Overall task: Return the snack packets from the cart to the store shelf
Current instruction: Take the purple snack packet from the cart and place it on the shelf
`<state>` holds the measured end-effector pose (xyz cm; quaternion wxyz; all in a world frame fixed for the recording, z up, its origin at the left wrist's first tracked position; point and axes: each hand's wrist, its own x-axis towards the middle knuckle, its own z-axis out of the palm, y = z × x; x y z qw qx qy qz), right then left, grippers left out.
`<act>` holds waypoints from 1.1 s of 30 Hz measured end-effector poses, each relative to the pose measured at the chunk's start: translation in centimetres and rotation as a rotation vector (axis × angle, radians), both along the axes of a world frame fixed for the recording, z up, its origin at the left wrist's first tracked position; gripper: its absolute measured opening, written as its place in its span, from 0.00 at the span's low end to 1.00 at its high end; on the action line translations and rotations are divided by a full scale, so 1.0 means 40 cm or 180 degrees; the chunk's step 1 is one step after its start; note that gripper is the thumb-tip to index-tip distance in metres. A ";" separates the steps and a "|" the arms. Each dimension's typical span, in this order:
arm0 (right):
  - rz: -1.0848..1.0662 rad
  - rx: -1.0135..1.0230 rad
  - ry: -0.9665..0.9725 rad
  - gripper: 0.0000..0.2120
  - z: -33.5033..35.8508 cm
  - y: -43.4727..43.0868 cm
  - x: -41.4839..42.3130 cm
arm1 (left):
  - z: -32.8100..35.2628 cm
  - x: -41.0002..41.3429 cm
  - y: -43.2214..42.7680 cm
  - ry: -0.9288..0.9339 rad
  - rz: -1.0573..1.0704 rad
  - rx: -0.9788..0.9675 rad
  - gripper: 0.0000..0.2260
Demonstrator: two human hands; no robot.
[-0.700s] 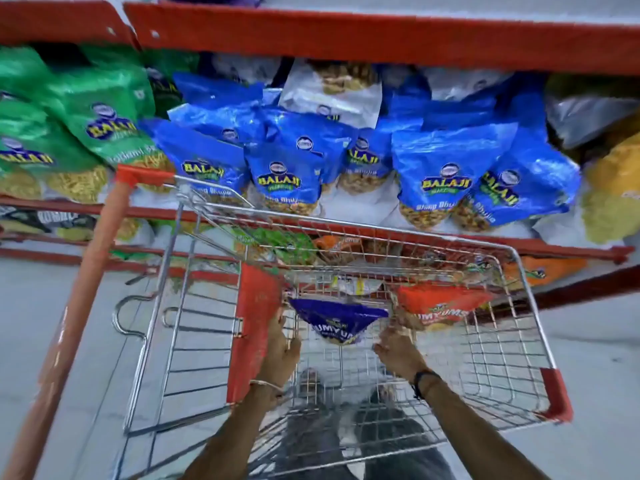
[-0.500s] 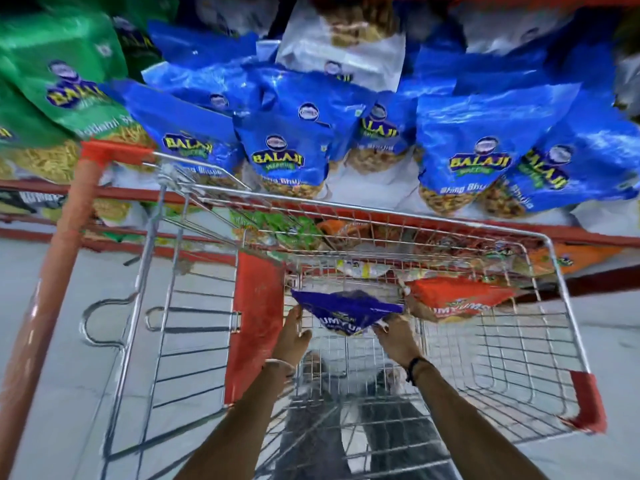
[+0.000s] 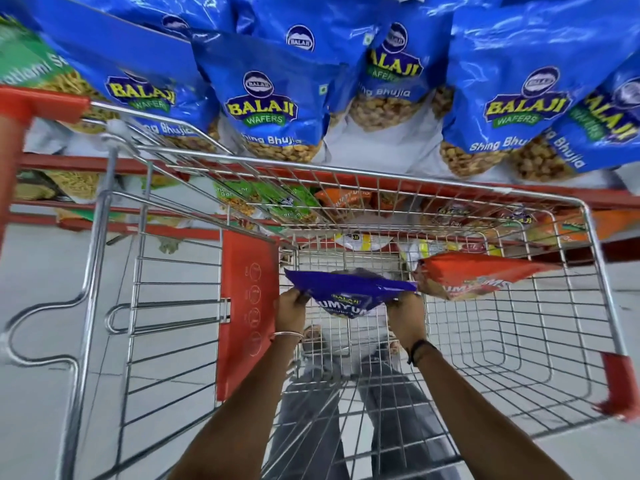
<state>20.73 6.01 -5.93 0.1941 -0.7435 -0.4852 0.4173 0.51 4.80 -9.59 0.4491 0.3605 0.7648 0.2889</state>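
Inside the wire shopping cart (image 3: 588,237), a purple snack packet (image 3: 349,292) is held flat between both hands. My left hand (image 3: 291,308) grips its left edge and my right hand (image 3: 407,315) grips its right edge. A red-orange snack packet (image 3: 467,277) lies tilted against the cart's mesh just to the right of my right hand. Past the cart's far side, the store shelf (image 3: 86,164) with a red edge carries blue Balaji packets (image 3: 263,98).
The cart's red child-seat flap (image 3: 247,313) stands left of my left hand, and its red handle (image 3: 41,103) is at far left. Green (image 3: 20,60) and orange packets (image 3: 346,199) fill lower shelves behind the mesh. Grey floor shows below.
The view has closed in on the shelf and tilted down. Both hands have lifted the purple packet slightly and hold it more level.
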 end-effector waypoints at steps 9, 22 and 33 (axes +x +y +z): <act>0.0078 0.0728 0.0205 0.12 0.206 -0.015 -0.027 | 0.252 -0.036 0.016 -0.0204 0.0272 0.0160 0.14; 0.0199 0.2215 0.0441 0.06 0.654 0.056 0.056 | 0.769 0.009 0.124 -0.0717 -0.0248 0.1376 0.10; 0.0042 0.3120 0.1425 0.07 1.092 0.266 0.128 | 1.214 0.102 0.265 -0.1284 -0.0189 0.2911 0.12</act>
